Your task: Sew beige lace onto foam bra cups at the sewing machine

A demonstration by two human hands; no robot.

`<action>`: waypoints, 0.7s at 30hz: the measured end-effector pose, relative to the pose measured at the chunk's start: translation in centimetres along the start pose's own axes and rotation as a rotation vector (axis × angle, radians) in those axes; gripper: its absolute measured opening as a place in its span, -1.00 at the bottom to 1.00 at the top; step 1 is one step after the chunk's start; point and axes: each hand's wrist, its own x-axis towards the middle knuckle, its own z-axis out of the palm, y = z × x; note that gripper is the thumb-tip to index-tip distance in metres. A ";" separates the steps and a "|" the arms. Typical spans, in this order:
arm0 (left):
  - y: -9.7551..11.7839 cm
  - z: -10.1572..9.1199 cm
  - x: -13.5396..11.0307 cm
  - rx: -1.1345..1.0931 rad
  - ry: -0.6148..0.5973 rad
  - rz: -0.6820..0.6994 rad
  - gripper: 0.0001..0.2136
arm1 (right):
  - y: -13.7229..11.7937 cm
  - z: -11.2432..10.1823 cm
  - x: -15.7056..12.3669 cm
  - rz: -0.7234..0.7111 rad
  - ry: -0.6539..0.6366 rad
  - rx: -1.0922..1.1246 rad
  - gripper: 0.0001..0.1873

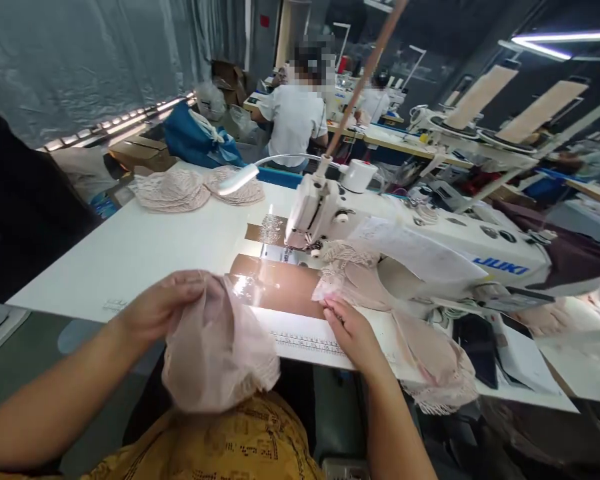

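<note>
My left hand (173,303) is closed on the upper edge of a sheer beige fabric piece (217,353) with a lacy border, which hangs in front of the table's edge. My right hand (347,327) pinches the near corner of a beige lace piece (357,280) lying to the right of the needle area. The white sewing machine (325,207) stands just beyond both hands, its needle head over the metal plate. Brown tape (280,283) covers the bed in front of it. Another beige lace-edged piece (437,363) drapes over the table's front edge at the right.
Stacks of beige lace pieces (173,190) lie at the table's back left, beside a small lamp (239,179). A printed ruler (305,341) runs along the front edge. Thread cones (485,97) stand at the back right. A person in white (297,120) sits ahead.
</note>
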 end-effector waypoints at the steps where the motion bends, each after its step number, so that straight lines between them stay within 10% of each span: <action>1: 0.4 -0.9 -0.1 -0.046 0.078 0.056 -0.61 | 0.5 0.2 0.9 -0.001 0.003 -0.059 -0.59; 6: 0.8 -3.8 0.2 0.091 0.275 0.191 -0.66 | -1.2 1.0 2.7 0.015 0.082 -0.056 -0.49; 12: -1.2 -4.0 1.0 0.286 -0.072 0.044 -0.57 | -8.4 3.7 2.4 -0.019 -0.320 0.374 -0.50; 21: -1.4 -3.1 1.5 0.291 -0.374 0.046 -0.69 | -12.8 7.5 6.4 -0.001 -0.540 0.690 -0.55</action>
